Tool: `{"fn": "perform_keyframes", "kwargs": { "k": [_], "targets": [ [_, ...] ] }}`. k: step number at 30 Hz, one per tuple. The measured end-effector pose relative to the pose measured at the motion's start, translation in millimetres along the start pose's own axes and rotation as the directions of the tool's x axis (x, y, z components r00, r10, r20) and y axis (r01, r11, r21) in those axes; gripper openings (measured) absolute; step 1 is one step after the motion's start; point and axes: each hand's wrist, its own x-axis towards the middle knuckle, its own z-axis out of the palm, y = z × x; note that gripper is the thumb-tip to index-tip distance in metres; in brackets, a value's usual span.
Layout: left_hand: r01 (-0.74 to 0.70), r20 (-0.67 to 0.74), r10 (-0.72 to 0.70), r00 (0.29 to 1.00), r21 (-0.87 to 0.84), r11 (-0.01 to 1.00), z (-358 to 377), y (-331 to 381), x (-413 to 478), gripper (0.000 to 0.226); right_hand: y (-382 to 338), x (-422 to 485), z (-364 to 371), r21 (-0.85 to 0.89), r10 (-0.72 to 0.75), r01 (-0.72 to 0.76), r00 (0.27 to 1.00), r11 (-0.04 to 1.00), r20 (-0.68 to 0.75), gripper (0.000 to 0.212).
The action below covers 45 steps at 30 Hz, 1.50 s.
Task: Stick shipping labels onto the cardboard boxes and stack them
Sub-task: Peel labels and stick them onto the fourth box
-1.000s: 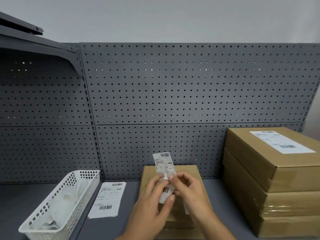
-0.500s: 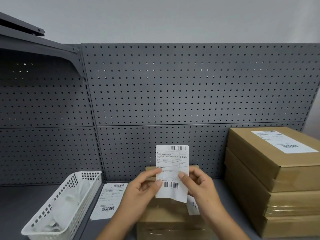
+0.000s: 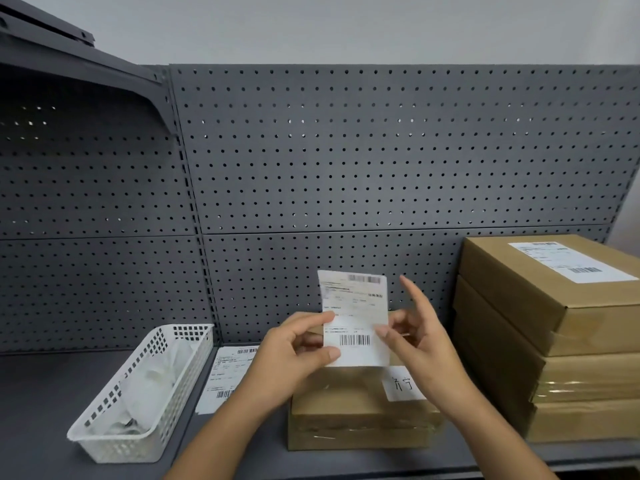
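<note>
**Label in hand, front box still bare**

At right a stack (image 3: 554,341) of three boxes stands, the top one labelled; the lower tops are hidden. The front box (image 3: 356,410) bears only a handwritten slip (image 3: 403,384), so sticking and stacking it remain. The left hand (image 3: 298,351) pinches the label (image 3: 353,317) by its left edge, upright above that box. The right hand (image 3: 419,337) is spread, thumb at the right edge; whether it grips is unclear. The basket (image 3: 104,441) holds crumpled white scraps (image 3: 152,382). A spare label (image 3: 227,375) lies beside it.

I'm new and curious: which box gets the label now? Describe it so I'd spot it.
On the grey shelf, left of the stack of boxes, one cardboard box lies alone below the label that the left hand holds up. Unlike the stack's top box, it bears only a handwritten slip, no barcode label.
</note>
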Motion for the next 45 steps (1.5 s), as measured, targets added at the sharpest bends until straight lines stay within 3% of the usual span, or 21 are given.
{"fn": "perform_keyframes", "kwargs": {
  "k": [7, 18, 45],
  "targets": [
    [0.006, 0.004, -0.007, 1.0, 0.057, 0.998, 0, -7, 12, 0.046, 12, 4, 1, 0.007, -0.034, 0.034, 0.999, 0.999, -0.025, 0.082],
    [0.09, 0.041, -0.098, 0.994, 0.175, 0.981, 8, -32, 21, 0.049, 48, 11, -17, -0.038, 0.094, -0.09, 0.988, 0.995, 0.126, 0.119],
    [0.167, 0.002, -0.174, 0.985, 0.27, 0.948, 27, -65, 22, 0.053, 71, 4, -15, -0.208, 0.219, -0.188, 0.966, 0.96, 0.138, 0.112]
  ]
}}
